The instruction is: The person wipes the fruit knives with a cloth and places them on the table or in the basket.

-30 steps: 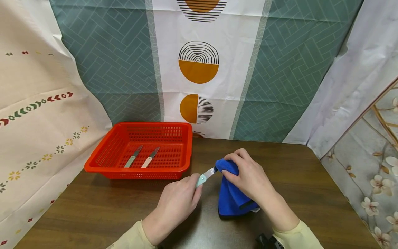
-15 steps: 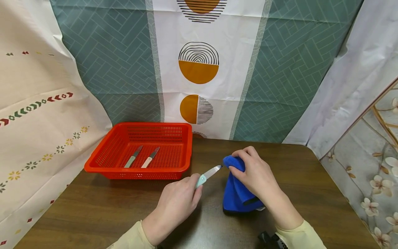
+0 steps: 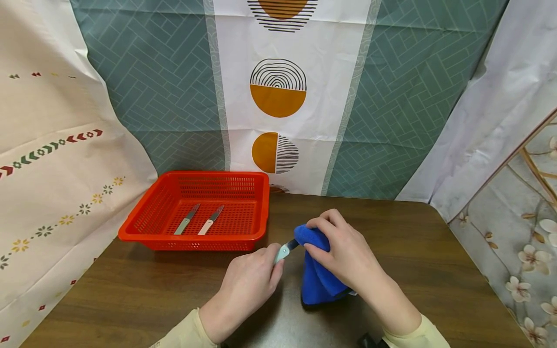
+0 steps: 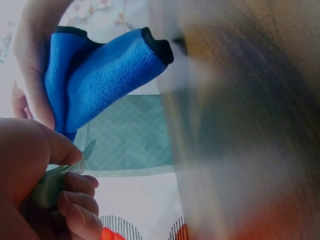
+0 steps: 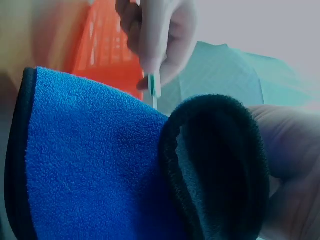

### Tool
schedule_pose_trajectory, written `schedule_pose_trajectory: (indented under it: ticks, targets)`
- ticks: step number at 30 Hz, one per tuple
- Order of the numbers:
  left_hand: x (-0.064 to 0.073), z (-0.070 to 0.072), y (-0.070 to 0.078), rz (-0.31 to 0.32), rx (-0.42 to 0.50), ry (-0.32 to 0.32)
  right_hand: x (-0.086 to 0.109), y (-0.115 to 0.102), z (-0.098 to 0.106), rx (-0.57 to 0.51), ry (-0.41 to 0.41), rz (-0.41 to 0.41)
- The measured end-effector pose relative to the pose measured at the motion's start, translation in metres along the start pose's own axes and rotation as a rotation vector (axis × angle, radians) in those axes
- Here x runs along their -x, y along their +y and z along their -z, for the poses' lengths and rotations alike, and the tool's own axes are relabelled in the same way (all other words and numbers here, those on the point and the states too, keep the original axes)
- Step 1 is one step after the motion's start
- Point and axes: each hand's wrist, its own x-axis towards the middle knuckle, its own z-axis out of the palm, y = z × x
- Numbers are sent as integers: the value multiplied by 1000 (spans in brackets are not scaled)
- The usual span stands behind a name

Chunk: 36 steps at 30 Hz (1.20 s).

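My left hand [image 3: 252,275] grips the pale mint handle of a small knife [image 3: 284,251], its blade pointing up and to the right. My right hand [image 3: 344,251] pinches a folded blue cloth [image 3: 319,278] with dark edging around the blade, so the tip and most of the blade are hidden in it. The lower part of the cloth hangs down close over the table. In the right wrist view the cloth [image 5: 95,160] fills the front, with the left hand [image 5: 165,40] behind it. The left wrist view shows curled fingers [image 4: 80,200] around the handle.
A red plastic basket [image 3: 193,244] stands at the back left of the wooden table [image 3: 143,290]. Inside lie two small knives, one with a grey-green handle [image 3: 182,226] and one with a whitish handle [image 3: 206,227]. Printed cloth curtains [image 3: 278,48] surround the table.
The right hand and the cloth move off the blade to the right, baring it half a second ago, then come back left over it. The left hand stays in place with the knife.
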Motion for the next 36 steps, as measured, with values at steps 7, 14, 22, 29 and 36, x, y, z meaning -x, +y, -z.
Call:
schedule_pose_trajectory:
  ticks: [7,14,22,29,36]
  targets:
    - [1,1,1,-17,-22,10,3,-10,-10,25,-37,106]
    - [1,2,2,-26,-29,11,5,-10,-14,44,-48,110]
    - [0,4,2,-9,20,-25,4,-7,-13,35,-67,84]
    - [0,3,2,-20,11,-15,1,-1,-10,35,-67,37]
    - [0,3,2,-31,4,10,-1,5,-8,38,-51,11]
